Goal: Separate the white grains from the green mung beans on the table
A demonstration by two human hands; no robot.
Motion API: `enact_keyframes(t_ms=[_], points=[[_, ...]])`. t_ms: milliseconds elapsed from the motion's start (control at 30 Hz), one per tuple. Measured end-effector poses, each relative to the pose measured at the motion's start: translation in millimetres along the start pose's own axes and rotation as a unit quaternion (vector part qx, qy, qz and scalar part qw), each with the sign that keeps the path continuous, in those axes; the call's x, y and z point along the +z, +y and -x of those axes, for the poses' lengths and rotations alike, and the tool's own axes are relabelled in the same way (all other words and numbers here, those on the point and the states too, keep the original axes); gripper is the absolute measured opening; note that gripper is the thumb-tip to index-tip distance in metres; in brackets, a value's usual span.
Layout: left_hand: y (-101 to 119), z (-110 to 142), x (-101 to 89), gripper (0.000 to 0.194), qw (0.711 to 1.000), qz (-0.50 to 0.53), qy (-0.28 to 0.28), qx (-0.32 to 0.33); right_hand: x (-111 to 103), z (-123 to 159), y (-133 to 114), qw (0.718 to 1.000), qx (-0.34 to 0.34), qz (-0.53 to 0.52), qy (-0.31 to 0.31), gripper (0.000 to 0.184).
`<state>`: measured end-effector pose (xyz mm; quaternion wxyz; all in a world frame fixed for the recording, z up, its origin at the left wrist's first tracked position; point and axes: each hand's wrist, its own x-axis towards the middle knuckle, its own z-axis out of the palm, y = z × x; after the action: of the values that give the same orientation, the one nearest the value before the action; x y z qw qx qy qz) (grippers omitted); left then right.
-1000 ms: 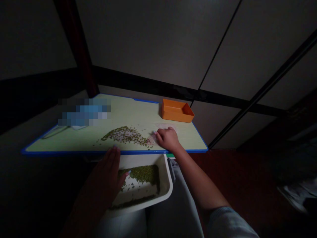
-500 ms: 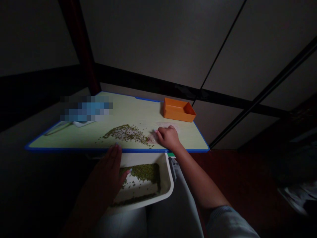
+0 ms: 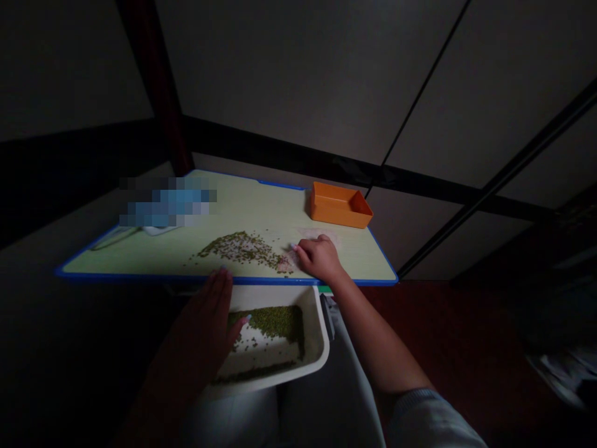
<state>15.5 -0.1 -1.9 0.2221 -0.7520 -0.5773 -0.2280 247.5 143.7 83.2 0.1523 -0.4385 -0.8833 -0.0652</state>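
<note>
While my left hand point(image 3: 205, 326) lies flat and open against the white tray point(image 3: 317, 339), my right hand point(image 3: 319, 258) – loosely curled, gripping nothing – nudges the green beans point(image 3: 237, 246): tiny, light, rolling; better swept than pinched.

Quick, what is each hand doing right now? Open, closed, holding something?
Left hand: open, fingers flat against the left side of the white tray of green beans.
Right hand: curled, resting on the table beside the scattered beans; any hold cannot be told.

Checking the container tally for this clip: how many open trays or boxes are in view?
2. A white tray with green beans sits in the lap below the table edge, the left hand on its left rim. An orange box stands at the table's far right corner. The blurred patch could hide more.
</note>
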Motion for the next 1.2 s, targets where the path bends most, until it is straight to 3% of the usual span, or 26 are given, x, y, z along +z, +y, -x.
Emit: enact_keyframes(t_ms=[200,567,1200], points=[[1.7,-0.5,-3.0,0.078,1.0,0.004,-0.007,-0.012,-0.1,-1.4,-0.7,1.0,0.017,0.004,-0.004,0.036],[-0.1,0.0,-2.5,0.08,0.999,0.024,-0.035,-0.023,-1.6,2.3,-4.5,1.0,-0.01,0.023,-0.004,0.04],[2.4,1.3,0.8,0.077,0.998,0.039,-0.019,-0.038,-4.1,6.3,-7.9,0.999,0.009,0.014,-0.048,0.037]])
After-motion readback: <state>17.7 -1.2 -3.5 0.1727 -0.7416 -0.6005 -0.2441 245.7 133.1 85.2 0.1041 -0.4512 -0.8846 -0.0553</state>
